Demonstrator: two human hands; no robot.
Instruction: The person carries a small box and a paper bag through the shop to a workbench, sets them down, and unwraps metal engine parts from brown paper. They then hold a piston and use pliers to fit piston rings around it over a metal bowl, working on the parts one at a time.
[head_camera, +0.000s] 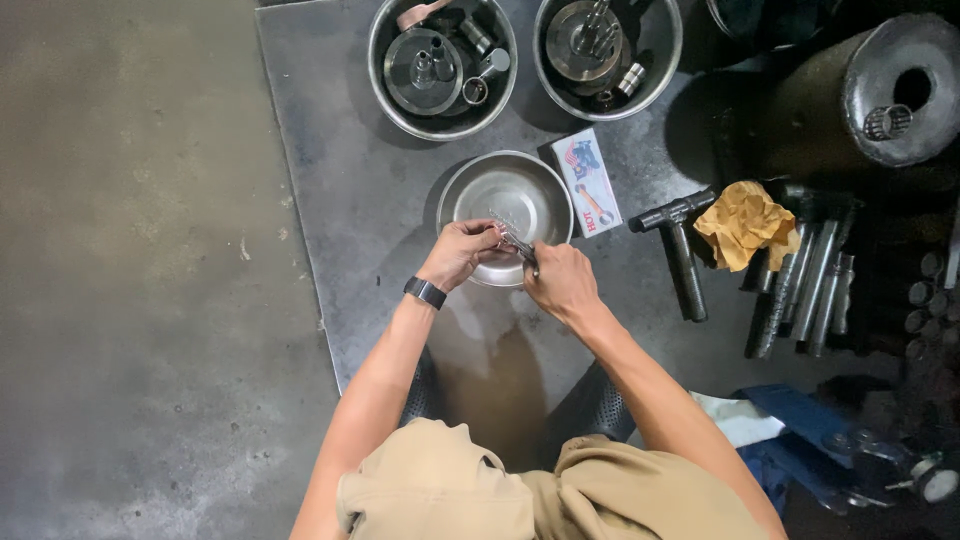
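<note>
On the dark metal sheet (330, 150) before me sit three steel bowls (505, 195), a small box (588, 182), a T-wrench (680, 240) and a yellow rag (745, 225).

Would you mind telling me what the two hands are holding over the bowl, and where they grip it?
Both hands share a slim metal part above the empty steel bowl: the left hand pinches its upper end, the right hand its lower end.

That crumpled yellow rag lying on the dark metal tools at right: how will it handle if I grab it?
The crumpled yellow rag looks soft and floppy, so it would likely sag and unfold when lifted. It seems light for its size. It lies loosely over the dark metal tools, so a push would probably slide or bunch it rather than roll it.
</note>
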